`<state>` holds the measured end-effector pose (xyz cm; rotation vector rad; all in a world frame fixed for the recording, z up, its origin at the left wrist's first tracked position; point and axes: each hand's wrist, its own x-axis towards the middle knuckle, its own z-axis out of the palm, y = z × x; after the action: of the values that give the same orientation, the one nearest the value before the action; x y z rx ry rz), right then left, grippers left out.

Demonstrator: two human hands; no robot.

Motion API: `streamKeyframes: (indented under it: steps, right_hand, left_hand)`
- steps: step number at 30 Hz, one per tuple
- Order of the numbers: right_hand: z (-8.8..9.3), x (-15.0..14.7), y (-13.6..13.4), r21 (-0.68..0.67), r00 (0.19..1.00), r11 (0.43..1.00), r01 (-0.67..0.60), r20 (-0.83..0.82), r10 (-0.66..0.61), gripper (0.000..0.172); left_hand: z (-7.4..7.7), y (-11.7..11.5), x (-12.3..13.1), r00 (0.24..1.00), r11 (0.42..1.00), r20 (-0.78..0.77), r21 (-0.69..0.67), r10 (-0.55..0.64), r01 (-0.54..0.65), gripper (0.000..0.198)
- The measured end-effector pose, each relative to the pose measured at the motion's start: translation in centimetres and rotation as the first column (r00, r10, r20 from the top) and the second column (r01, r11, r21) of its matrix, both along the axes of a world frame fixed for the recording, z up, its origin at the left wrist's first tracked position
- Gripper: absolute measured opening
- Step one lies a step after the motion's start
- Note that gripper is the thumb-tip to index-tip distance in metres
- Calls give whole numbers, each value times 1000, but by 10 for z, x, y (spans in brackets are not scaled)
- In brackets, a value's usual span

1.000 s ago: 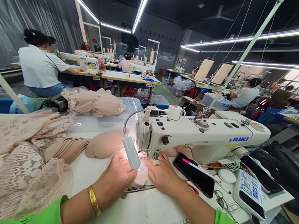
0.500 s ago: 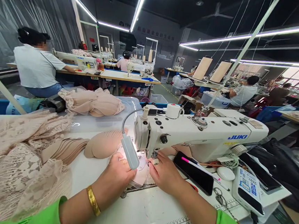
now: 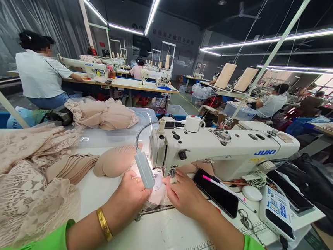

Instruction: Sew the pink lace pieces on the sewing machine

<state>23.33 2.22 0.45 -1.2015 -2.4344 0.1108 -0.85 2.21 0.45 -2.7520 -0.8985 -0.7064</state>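
Observation:
A pale pink bra cup [image 3: 154, 198] lies under the needle area of the white sewing machine [image 3: 205, 144], lit by a small gooseneck lamp [image 3: 145, 171]. My left hand [image 3: 131, 194] grips the cup's left edge, thumb and fingers closed; the lamp head covers some of the fingertips. On the cup's right side, by the presser foot, my right hand [image 3: 182, 190] pinches the edge with thumb and forefinger. The needle itself is hidden. Left of the machine head, several stacked beige foam cups [image 3: 116, 161] lie close to my left hand.
Beige lace pieces [image 3: 26, 190] and more foam pads [image 3: 73, 167] cover the table's left side. Right of my hand lie a black phone [image 3: 217, 193], a pink-tipped pen [image 3: 227, 190], keys [image 3: 244, 217] and a white device [image 3: 277, 212]. A co-worker [image 3: 43, 71] sits at the far left.
My right hand has shifted very slightly, its thumb and forefinger closer together at the cup's edge. The left hand stays in nearly the same place.

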Motion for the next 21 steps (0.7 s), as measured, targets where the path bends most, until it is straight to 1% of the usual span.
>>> streamKeyframes:
  steps: [4, 7, 10, 13, 17, 21]
  right_hand:
    - [7, 4, -5, -67, 981, 979, -191, 33, 193, 22]
    - [8, 3, -8, -90, 963, 961, -260, 47, 265, 22]
    - [8, 2, -9, -103, 967, 964, -245, 45, 251, 23]
    - [8, -1, -9, -114, 969, 966, -232, 56, 239, 23]
    - [9, -5, -9, -105, 975, 974, -202, 75, 211, 23]
    - [6, -9, -9, -89, 982, 984, -154, 97, 162, 21]
  left_hand:
    - [-3, -19, 7, 1000, 999, -1, -39, -10, 10, 23]
    - [-6, -30, 12, 1000, 999, -9, -39, -6, 6, 18]
    - [-5, -29, 12, 1000, 999, 16, -38, -9, 9, 22]
    - [-3, -21, 9, 999, 999, 27, -25, -31, 32, 27]
    - [0, -9, 4, 997, 997, -8, -12, -74, 74, 27]
    - [5, 2, -2, 995, 995, -60, -55, -82, 78, 25]
